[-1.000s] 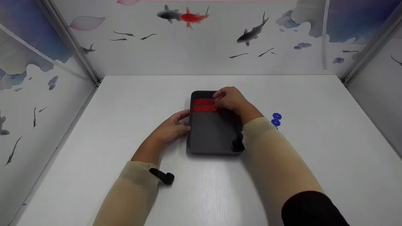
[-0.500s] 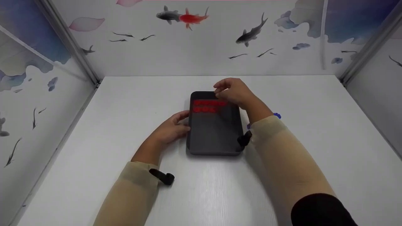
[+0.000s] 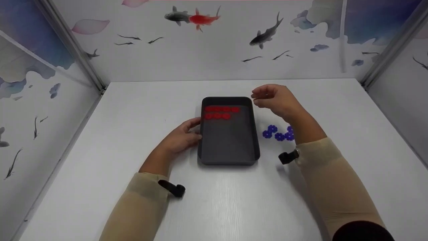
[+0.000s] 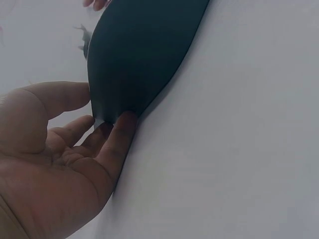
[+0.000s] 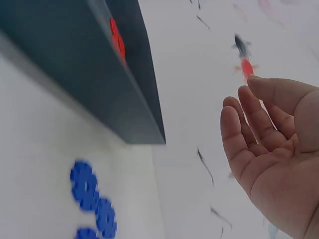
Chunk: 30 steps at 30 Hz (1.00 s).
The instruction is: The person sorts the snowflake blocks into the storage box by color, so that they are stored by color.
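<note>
A dark grey rectangular tray [image 3: 229, 144] lies in front of me on the white table. Inside, at its far end, flower-shaped red discs [image 3: 217, 116] form two rows, the nearer one with three. My left hand [image 3: 182, 135] rests its thumb and fingertips against the tray's left outer wall, as the left wrist view shows on the tray side [image 4: 144, 50]. Past the tray's far right corner, my right hand [image 3: 279, 100] is raised with loosely bent fingers and nothing between them. Several flower-shaped blue discs [image 3: 280, 136] lie right of the tray, partly hidden by my right wrist.
White panels [image 3: 214, 63] printed with fish and leaves enclose the table at the back and sides. Black wrist cameras [image 3: 175, 189] sit on both sleeves. The white tabletop [image 3: 227, 201] extends around the tray.
My right hand has left the red discs and moved up and right, out of the tray. More blue discs show now. The left hand stays at the tray's side.
</note>
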Motion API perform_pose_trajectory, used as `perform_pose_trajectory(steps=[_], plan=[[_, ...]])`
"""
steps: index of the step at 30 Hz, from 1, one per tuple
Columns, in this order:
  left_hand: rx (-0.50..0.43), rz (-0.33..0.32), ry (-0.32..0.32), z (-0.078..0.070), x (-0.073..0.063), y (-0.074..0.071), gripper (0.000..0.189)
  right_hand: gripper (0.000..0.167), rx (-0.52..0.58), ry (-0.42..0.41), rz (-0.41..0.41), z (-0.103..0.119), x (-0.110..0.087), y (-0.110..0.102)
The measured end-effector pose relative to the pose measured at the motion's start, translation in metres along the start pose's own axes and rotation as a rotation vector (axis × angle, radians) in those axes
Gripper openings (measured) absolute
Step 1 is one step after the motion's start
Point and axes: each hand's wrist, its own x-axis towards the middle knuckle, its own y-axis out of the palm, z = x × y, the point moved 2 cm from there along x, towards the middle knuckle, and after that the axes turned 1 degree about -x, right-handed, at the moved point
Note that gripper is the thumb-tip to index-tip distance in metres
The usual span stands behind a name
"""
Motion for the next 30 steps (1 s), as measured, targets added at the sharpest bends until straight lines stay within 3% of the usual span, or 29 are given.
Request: perform_pose_trajectory(steps=[8,16,23,30], plan=[[0.004,-0.007,-0.001,-0.002,-0.002,0.0,0.071,0.04,-0.036,0.086,-0.039,-0.039,-0.025,-0.04],[0.005,-0.007,-0.004,-0.002,-0.002,0.001,0.072,0.045,-0.061,0.184,-0.055,-0.072,-0.034,-0.072],[0.03,0.012,0.005,-0.001,-0.001,0.0,0.072,0.055,-0.121,0.289,-0.029,-0.098,-0.035,-0.083],[0.035,0.017,0.009,0.0,0.001,-0.001,0.072,0.052,-0.203,0.331,0.018,-0.116,-0.037,-0.085]])
